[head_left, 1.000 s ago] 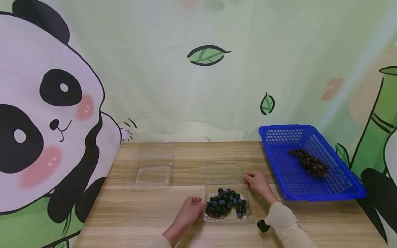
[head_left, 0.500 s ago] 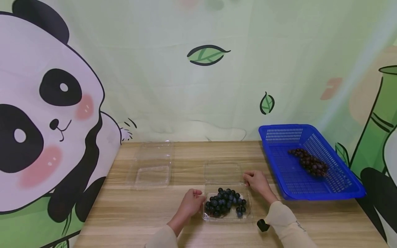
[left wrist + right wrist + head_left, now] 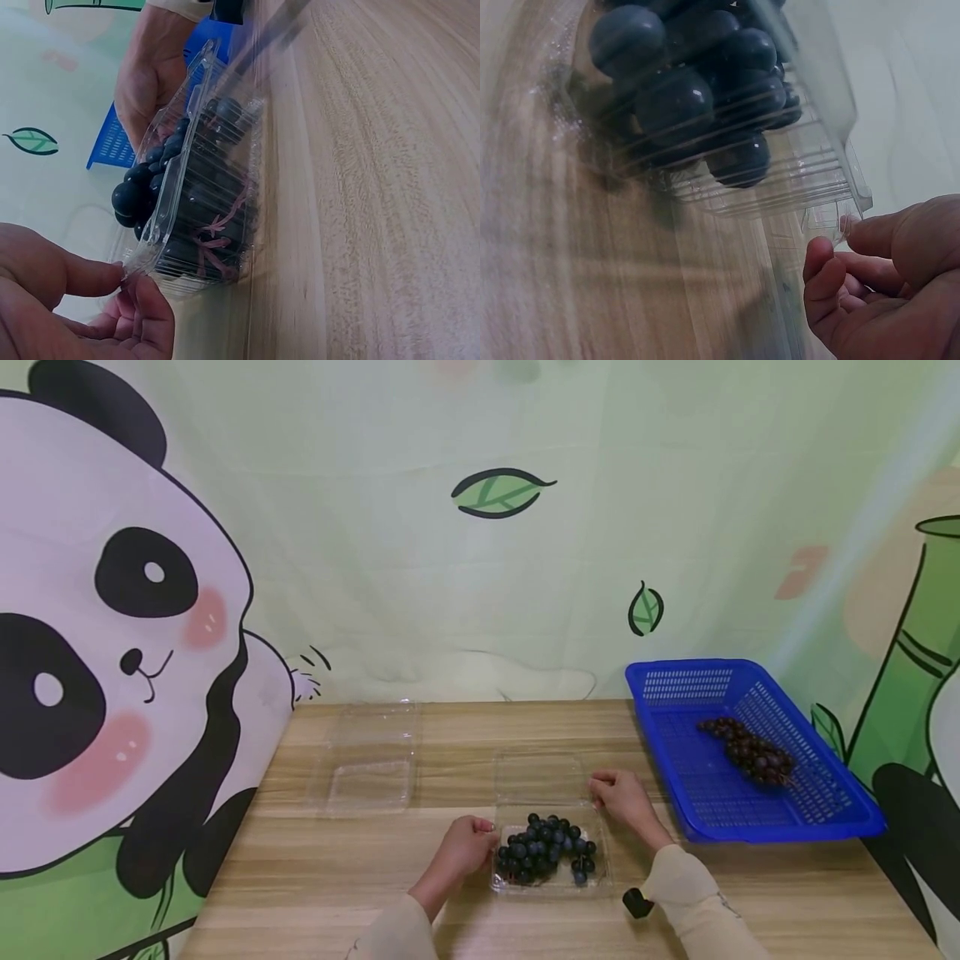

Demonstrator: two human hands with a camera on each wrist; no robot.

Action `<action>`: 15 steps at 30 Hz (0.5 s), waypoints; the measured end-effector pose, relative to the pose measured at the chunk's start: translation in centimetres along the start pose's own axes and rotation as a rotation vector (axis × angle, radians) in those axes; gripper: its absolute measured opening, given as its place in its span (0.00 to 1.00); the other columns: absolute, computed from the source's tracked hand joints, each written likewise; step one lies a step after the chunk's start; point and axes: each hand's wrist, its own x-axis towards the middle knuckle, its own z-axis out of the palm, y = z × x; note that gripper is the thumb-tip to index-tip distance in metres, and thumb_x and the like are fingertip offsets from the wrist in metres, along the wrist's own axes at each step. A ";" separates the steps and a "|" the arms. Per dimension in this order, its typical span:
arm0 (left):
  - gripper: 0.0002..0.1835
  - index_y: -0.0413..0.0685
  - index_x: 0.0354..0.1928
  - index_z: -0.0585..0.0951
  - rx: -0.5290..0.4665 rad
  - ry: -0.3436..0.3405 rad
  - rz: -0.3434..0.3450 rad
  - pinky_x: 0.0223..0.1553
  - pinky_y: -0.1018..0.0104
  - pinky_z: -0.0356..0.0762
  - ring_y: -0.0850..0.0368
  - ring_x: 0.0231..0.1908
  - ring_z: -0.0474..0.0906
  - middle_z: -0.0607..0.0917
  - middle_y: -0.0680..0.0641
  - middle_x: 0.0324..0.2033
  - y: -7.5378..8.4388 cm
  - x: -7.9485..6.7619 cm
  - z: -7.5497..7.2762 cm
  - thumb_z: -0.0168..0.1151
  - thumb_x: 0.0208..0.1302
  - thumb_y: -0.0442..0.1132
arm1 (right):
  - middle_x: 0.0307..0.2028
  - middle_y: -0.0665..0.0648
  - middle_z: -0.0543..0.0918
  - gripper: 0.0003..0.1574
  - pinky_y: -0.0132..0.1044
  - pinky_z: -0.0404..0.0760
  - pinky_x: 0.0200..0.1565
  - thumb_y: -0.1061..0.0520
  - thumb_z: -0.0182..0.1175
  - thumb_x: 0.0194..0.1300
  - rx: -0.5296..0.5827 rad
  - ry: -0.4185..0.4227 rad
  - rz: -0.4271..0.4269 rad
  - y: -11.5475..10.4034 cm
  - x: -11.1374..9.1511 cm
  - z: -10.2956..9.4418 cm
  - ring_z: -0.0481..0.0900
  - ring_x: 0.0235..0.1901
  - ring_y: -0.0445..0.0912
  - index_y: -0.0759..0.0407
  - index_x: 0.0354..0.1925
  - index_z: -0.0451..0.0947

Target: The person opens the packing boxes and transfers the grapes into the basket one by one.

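Observation:
A clear plastic clamshell box (image 3: 551, 892) lies opened out on the table, its lid (image 3: 538, 777) flat toward the back. Dark blue-black grapes (image 3: 542, 850) fill much of its base, with pinkish stems (image 3: 214, 240) showing through the ribbed wall. My left hand (image 3: 467, 847) pinches the rim at the box's left side between thumb and fingertips. On the other side, my right hand (image 3: 624, 797) pinches clear plastic at the lid's right edge, close to the hinge; the right wrist view has thumb and index finger together there.
Another clear clamshell box (image 3: 371, 785) stands open at the back left. A blue plastic basket (image 3: 697, 810) at the right holds a bunch of reddish-brown grapes (image 3: 753, 756). Behind the wooden table (image 3: 315, 893) hangs a panda-print cloth (image 3: 390, 568).
My left hand has moved slightly up along the box's left side, away from the front corner, and its fingers have closed on the rim. My right hand and the grapes stay put.

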 end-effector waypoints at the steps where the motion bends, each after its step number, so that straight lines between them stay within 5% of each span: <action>1: 0.02 0.30 0.38 0.77 0.002 -0.003 -0.005 0.25 0.71 0.72 0.61 0.23 0.70 0.76 0.48 0.25 0.1 0.0 0.0 0.58 0.68 0.25 | 0.24 0.55 0.84 0.21 0.30 0.70 0.24 0.63 0.59 0.73 -0.004 0.001 0.000 0.0 0.0 0.0 0.80 0.23 0.41 0.78 0.57 0.78; 6: 0.02 0.32 0.38 0.76 0.001 -0.021 -0.019 0.26 0.69 0.73 0.60 0.24 0.71 0.76 0.48 0.26 0.2 0.0 -0.1 0.58 0.69 0.25 | 0.27 0.58 0.85 0.20 0.31 0.71 0.25 0.62 0.60 0.72 -0.028 0.014 -0.011 -0.1 -0.2 -0.3 0.81 0.25 0.43 0.77 0.56 0.79; 15: 0.04 0.35 0.36 0.75 0.014 -0.035 -0.037 0.26 0.69 0.73 0.59 0.24 0.71 0.75 0.49 0.24 0.4 0.2 -0.1 0.58 0.70 0.24 | 0.47 0.70 0.86 0.19 0.40 0.83 0.38 0.61 0.60 0.74 -0.071 0.010 -0.025 -0.6 -0.2 -0.7 0.87 0.38 0.53 0.76 0.55 0.80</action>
